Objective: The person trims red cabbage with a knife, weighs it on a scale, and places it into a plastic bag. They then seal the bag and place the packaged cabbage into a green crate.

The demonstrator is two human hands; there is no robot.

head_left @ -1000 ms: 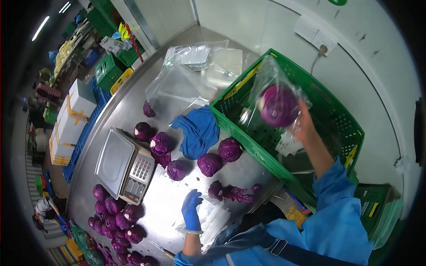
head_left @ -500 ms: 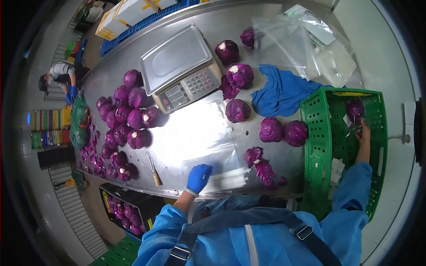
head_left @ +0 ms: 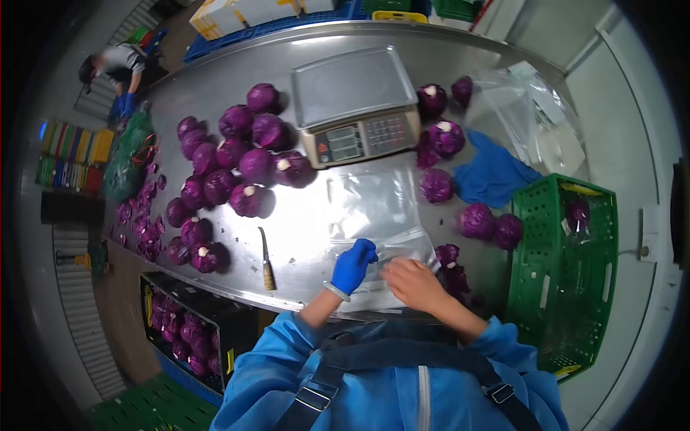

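My left hand (head_left: 353, 266), in a blue glove, is over the stack of clear plastic bags (head_left: 374, 205) near the table's front edge. Its fingers are curled closed; whatever they may hold is hidden. My bare right hand (head_left: 415, 285) is just to the right, above the same bags, its fingers bent and apart, pointing at the left hand. A wrapped red cabbage (head_left: 577, 213) lies in the green crate (head_left: 528, 266) at the right. The wooden-handled knife (head_left: 267, 262) rests on the table left of my hands.
A scale (head_left: 359, 108) stands beyond the bags. Several red cabbages (head_left: 256, 166) crowd the left, others the right. A blue cloth (head_left: 492, 172) lies by the crate. A black crate of cabbages (head_left: 237, 337) stands below the table's edge. Another person (head_left: 118, 65) is far left.
My right hand has come out of the green crate to the bags, leaving the wrapped cabbage there. My left hand has moved slightly right and up. The whole view has turned.
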